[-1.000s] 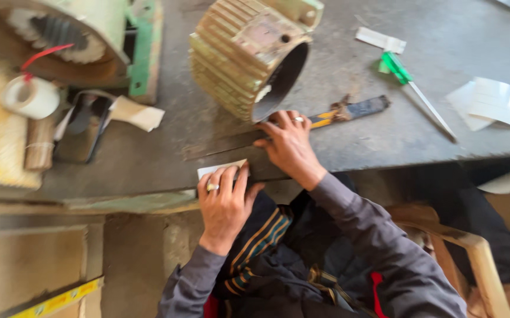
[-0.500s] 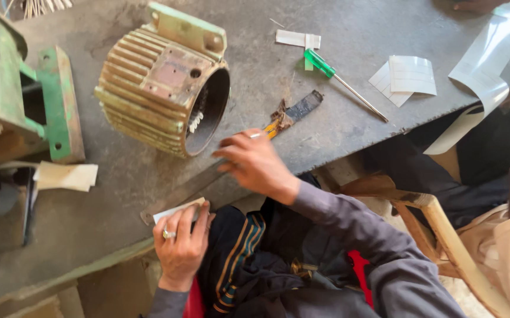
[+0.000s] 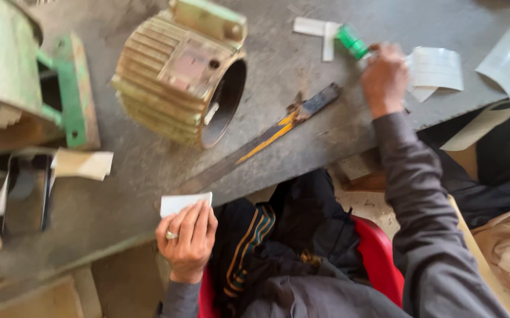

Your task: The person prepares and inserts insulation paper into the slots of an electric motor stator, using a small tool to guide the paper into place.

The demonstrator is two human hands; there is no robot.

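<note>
Hands are seen from above at a grey workbench (image 3: 302, 70), with a ribbed motor housing (image 3: 178, 79) lying on its side as the landmark. Below the housing, at the bench edge, a small white paper slip (image 3: 184, 203) is pinched in the closed fingers of the left hand (image 3: 187, 238). Well right of the housing, the right hand (image 3: 384, 79) is curled over a green-handled screwdriver (image 3: 352, 42); whether it is gripped cannot be told through blur.

Pale green ribbed motor housing (image 3: 178, 76), green-handled screwdriver (image 3: 352, 42), white paper slip (image 3: 184, 203).
</note>
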